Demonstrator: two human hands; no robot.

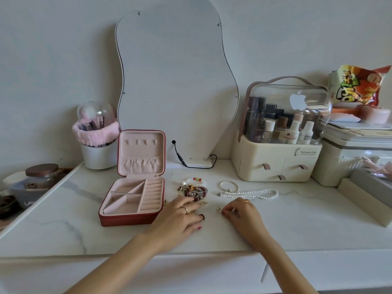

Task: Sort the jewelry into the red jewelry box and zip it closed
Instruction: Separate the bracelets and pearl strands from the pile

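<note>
The red jewelry box (127,220) stands open on the white marble tabletop, its pink compartments bare and its lid upright. To its right lies a heap of jewelry (196,193) with a white bead bracelet (194,181) behind it. Further right are a silver bangle (229,186) and a pearl necklace (252,194). My left hand (182,217) rests flat with spread fingers over small gold pieces at the heap's front edge. My right hand (239,211) has its fingers curled on the table beside a small gold piece (219,208); whether it pinches something is unclear.
A wavy mirror (176,81) leans on the wall behind. A brush holder (98,153) stands at the back left. A cream cosmetics organiser (275,164) and stacked containers (350,155) fill the right. A black cable (180,155) lies by the mirror base.
</note>
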